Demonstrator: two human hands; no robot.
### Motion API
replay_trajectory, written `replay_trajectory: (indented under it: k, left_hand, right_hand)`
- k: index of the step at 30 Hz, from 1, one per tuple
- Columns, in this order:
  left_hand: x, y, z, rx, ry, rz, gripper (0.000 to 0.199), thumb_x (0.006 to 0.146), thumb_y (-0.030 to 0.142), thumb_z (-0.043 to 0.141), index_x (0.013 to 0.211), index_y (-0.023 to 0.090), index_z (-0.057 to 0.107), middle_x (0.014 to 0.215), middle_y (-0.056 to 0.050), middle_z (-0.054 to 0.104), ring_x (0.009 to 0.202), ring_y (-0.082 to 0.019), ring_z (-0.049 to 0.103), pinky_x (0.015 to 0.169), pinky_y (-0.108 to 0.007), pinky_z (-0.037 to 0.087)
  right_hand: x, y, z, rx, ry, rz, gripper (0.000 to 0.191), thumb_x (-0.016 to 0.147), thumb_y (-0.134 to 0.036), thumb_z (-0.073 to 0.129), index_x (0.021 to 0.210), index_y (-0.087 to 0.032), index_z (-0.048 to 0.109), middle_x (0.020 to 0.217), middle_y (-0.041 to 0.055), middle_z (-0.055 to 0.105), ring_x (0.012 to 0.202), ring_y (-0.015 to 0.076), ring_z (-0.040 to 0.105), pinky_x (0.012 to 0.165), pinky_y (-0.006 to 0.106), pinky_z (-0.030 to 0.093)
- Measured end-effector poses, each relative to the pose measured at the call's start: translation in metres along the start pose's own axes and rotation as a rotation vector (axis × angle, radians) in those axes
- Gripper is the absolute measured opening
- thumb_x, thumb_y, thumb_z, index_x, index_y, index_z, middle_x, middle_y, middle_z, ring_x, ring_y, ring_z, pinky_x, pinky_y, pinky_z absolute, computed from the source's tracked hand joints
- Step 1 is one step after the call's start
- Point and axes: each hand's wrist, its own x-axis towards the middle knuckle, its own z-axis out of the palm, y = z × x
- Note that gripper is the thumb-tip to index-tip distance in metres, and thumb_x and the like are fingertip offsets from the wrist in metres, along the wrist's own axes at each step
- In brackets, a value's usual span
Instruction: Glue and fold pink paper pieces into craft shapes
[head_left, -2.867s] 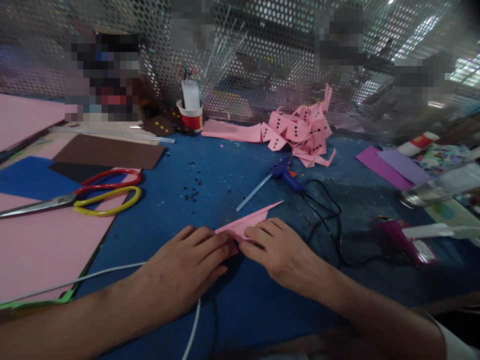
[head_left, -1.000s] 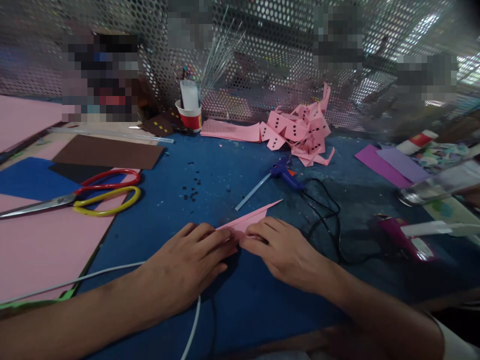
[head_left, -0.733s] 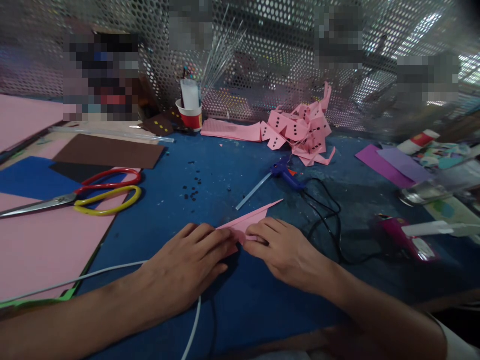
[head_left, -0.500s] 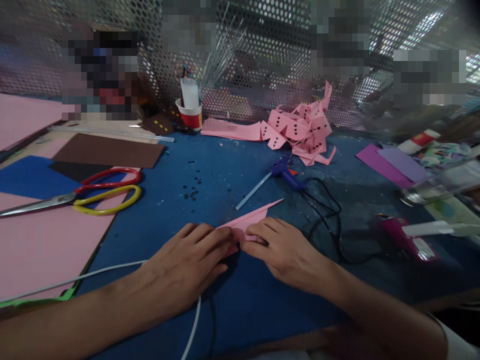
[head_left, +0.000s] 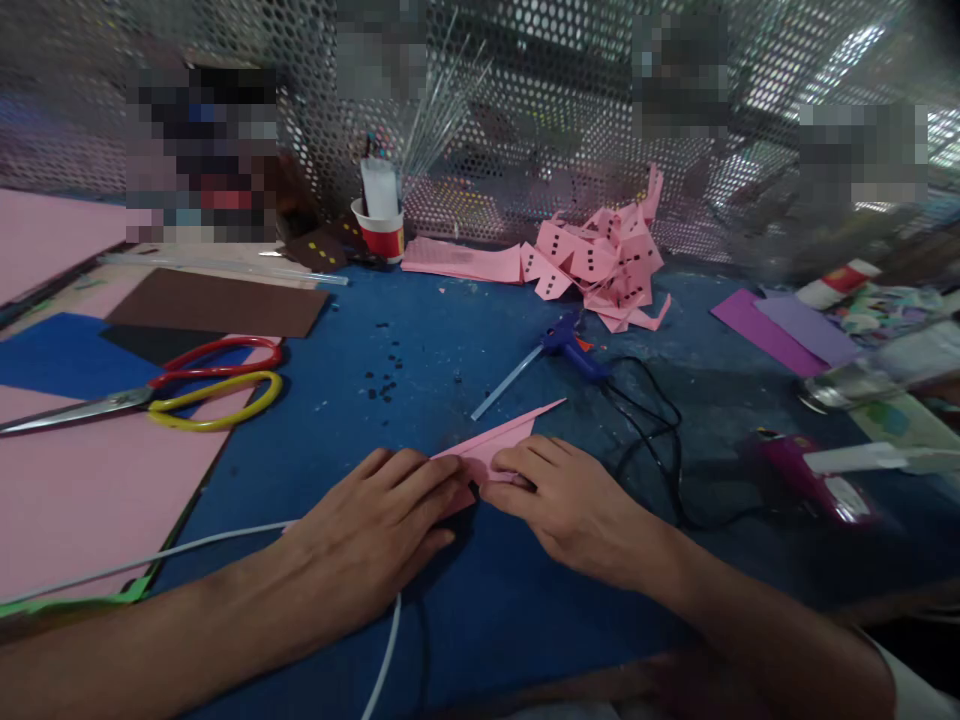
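Observation:
A folded pink paper (head_left: 504, 440) with a long, pointed tip lies on the blue table between my hands. My left hand (head_left: 390, 510) covers much of it, closed over it with bent fingers pressing it down. At its right part, my right hand (head_left: 570, 500) is closed on the paper's lower edge, thumb and fingers pinched together. Part of the fold under both hands is hidden. Just beyond the paper tip rests a blue glue gun (head_left: 574, 350) with a clear glue stick (head_left: 506, 382) in it.
Red-and-yellow-handled scissors (head_left: 214, 385) lie left on pink sheets (head_left: 97, 480). Cut pink paper shapes (head_left: 600, 255) pile against the perforated metal screen, near a paper cup (head_left: 382, 235). A white cord (head_left: 202, 540) passes under my left arm. A magenta tool (head_left: 821, 480) sits right.
Almost nothing differs. Both hands stay on the pink paper in nearly the same place, with only a very slight shift of the fingers.

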Motion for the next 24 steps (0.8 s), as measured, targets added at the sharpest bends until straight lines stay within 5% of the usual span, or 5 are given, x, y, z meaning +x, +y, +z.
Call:
replay_trajectory:
  k: [24]
  left_hand:
    - [-0.0027, 0.0003, 0.0024, -0.03, 0.024, -0.048, 0.031, 0.101, 0.027, 0.055, 0.129, 0.013, 0.058, 0.131, -0.011, 0.063, 0.102, -0.027, 0.055, 0.088, -0.043, 0.043]
  right_hand:
    - [-0.0024, 0.0041, 0.0028, 0.091, 0.028, 0.007, 0.027, 0.102, -0.008, 0.042, 0.119, -0.014, 0.062, 0.12, 0.0098, 0.065, 0.109, 0.024, 0.054, 0.095, 0.038, 0.046]
